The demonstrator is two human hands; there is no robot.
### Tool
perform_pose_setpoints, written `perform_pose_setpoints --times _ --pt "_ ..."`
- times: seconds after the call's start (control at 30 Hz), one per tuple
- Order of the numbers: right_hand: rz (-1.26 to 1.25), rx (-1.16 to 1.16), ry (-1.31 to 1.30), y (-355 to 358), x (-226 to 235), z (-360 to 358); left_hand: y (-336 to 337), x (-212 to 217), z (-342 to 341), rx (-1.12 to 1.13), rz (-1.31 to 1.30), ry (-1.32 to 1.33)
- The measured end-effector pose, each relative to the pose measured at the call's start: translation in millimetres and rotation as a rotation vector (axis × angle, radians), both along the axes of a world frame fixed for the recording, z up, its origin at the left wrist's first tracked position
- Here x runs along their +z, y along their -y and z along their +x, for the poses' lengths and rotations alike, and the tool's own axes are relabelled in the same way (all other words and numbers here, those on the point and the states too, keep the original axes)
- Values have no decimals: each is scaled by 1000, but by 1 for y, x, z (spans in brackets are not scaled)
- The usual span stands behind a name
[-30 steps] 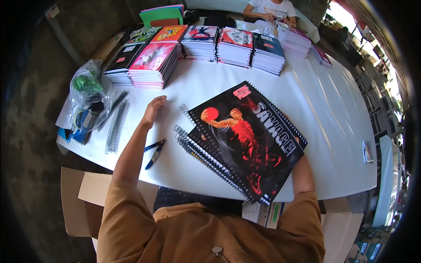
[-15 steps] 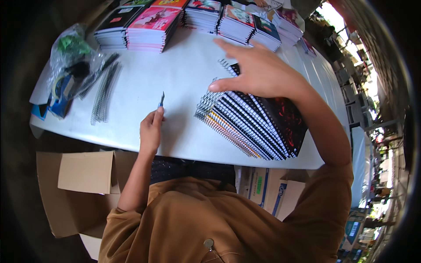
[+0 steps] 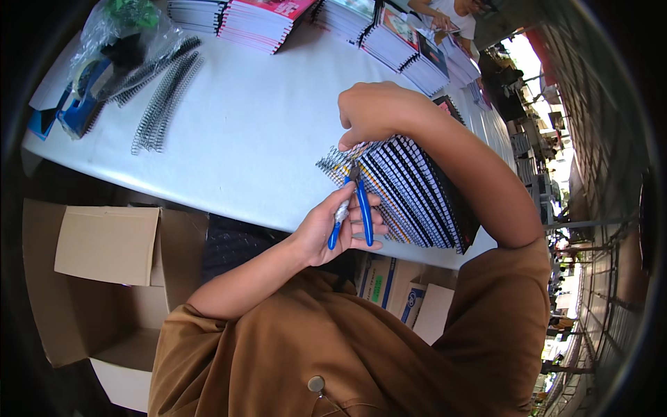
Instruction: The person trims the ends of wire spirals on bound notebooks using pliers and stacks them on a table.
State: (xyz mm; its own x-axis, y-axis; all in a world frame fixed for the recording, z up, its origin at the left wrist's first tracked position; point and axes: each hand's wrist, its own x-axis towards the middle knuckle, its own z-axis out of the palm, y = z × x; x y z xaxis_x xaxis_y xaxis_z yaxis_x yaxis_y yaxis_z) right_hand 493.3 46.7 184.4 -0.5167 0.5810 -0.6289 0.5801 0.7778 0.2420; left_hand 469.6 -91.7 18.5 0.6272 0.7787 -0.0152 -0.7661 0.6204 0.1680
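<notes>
Here, splayed blue pliers (image 3: 363, 200) (dark-tipped) point toward coiled notebook bindings (image 3: 403, 194).

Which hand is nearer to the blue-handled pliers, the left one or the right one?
Left. The left hand holds the blue-handled pliers; the right hand is beyond their tips, by the spiral notebooks.

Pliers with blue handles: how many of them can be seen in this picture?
1: the pliers are in the left hand, by the spiral-bound notebooks. Others may be hidden, perhaps under the clear plastic bag.
</notes>
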Motion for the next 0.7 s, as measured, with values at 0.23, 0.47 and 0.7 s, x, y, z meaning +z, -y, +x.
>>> perform_pose_setpoints --times 0.23,0.47,0.7 --pt "53 154 194 2 -20 -11 -7 -1 4 -16 14 -1" --pt "42 182 178 3 -29 -7 -1 13 0 16 -96 -165" --pt "4 133 160 -3 -38 -5 0 19 1 25 -122 -384"
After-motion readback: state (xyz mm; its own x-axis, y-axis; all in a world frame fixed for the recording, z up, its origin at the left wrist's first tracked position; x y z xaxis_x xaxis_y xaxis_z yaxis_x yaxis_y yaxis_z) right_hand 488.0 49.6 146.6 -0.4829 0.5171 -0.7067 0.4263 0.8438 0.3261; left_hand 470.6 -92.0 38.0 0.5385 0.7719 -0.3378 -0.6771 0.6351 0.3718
